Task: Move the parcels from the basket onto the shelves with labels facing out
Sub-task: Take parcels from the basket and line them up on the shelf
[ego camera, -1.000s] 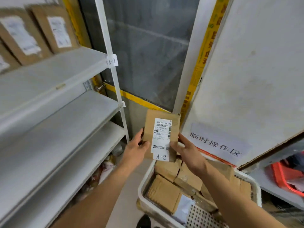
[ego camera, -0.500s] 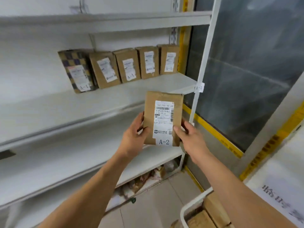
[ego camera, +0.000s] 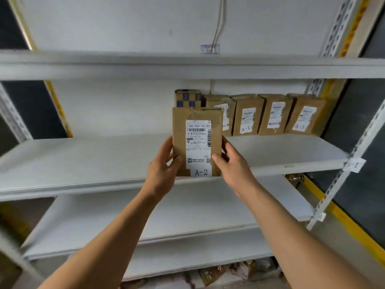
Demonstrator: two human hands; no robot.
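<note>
Fingers of both hands clamp the parcel [ego camera: 196, 140] at its lower side edges: left hand [ego camera: 161, 172] with thumb on the front face and fingers wrapped behind, right hand [ego camera: 232, 165] the same from the other side. Thumbs sit low and to the sides, so the label [ego camera: 199, 147] stays unobstructed and readable; its bottom reads A-2.

Parcel is upright, label toward the camera, held in the air in front of the A-1 shelf [ego camera: 104, 159], bottom edge about level with that shelf's front lip. Not resting on anything that I can tell.

Row of parcels [ego camera: 270, 115] stands at the back right of this shelf, labels facing out, at least two marked A-1. Post tag [ego camera: 354, 164] also reads A-1.

Judgement: A-2 marking does not match this level, so the lower shelf [ego camera: 187, 215] is probably the target. Two-handed upright hold suits setting it down label-out. Basket not in view.
</note>
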